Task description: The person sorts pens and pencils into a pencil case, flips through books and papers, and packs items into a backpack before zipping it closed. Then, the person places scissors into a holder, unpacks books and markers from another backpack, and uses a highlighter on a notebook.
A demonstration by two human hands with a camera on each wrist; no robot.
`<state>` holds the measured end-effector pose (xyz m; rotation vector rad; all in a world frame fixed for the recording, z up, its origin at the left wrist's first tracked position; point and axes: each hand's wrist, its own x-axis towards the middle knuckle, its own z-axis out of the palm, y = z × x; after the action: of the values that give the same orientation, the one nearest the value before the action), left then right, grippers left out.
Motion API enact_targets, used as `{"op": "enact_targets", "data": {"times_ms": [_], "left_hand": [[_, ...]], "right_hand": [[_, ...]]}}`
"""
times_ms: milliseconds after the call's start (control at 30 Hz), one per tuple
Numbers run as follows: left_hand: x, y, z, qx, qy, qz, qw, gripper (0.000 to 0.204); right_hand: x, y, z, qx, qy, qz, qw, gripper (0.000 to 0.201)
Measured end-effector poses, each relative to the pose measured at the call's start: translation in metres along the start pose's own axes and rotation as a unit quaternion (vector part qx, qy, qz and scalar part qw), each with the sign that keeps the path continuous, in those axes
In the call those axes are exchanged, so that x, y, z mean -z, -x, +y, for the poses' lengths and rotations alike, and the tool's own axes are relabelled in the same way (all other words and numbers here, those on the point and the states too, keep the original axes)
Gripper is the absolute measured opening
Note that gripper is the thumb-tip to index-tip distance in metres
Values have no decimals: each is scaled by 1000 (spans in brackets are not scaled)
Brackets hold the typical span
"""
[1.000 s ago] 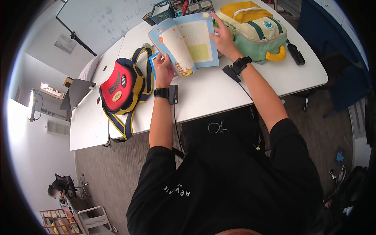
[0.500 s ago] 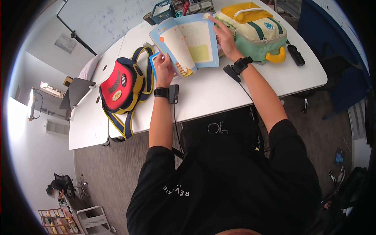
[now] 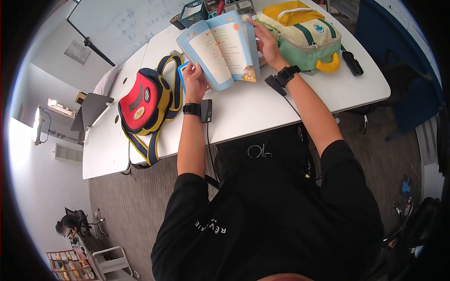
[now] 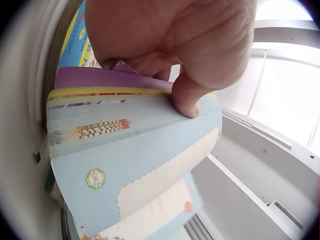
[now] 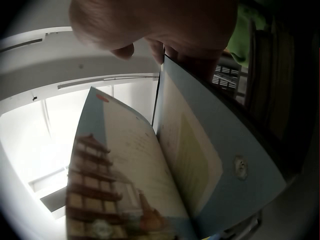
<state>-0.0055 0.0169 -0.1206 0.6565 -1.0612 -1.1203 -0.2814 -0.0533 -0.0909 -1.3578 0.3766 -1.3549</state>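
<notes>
An open book (image 3: pixel 211 51) with pale blue page borders stands tilted over the white table (image 3: pixel 262 110). My left hand (image 3: pixel 195 82) grips its lower left side, and in the left wrist view the thumb (image 4: pixel 187 102) presses on the page edges. My right hand (image 3: pixel 269 47) supports the right side, its index finger reaching along the upper edge; in the right wrist view its thumb (image 5: pixel 124 51) stands off the pages. A leaf with a pagoda picture (image 5: pixel 95 175) stands partly raised there. A purple cover (image 4: pixel 107 79) and a blue-and-yellow book (image 4: pixel 75 45) show behind the left hand.
A red and navy backpack (image 3: pixel 140 103) lies left of the book. To the right stands a green and cream backpack (image 3: pixel 307 42) with a yellow flap, beside a black case (image 3: pixel 352 63). Desk baskets (image 3: pixel 193 14) are at the back. Cables hang from both wrist cameras.
A leaf with the pagoda picture has swung from the left side over to the right, bringing other pages into view. Both hands stay at nearly the same places on the book.
</notes>
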Motion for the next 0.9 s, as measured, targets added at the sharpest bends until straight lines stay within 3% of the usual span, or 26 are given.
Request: {"op": "enact_targets", "data": {"times_ms": [100, 200, 300, 400, 633, 700, 900], "left_hand": [[5, -4, -2, 7, 19, -42, 999, 26], [-12, 2, 3, -5, 27, 9, 1000, 24], [-9, 2, 3, -7, 20, -9, 1000, 24], [-3, 2, 3, 7, 13, -14, 1000, 23], [-17, 2, 8, 4, 40, 18, 999, 20], [-9, 3, 6, 14, 23, -16, 1000, 21], [-8, 2, 5, 0, 14, -1, 1000, 22]], "right_hand": [[-3, -3, 1, 25, -42, 38, 998, 50], [-3, -3, 0, 4, -22, 42, 999, 52], [1, -5, 1, 30, 60, 40, 997, 52], [-2, -3, 2, 22, -7, 35, 999, 51], [0, -9, 5, 38, -20, 35, 998, 50], [1, -7, 9, 48, -8, 31, 998, 50], [6, -5, 5, -16, -2, 24, 1000, 51]]}}
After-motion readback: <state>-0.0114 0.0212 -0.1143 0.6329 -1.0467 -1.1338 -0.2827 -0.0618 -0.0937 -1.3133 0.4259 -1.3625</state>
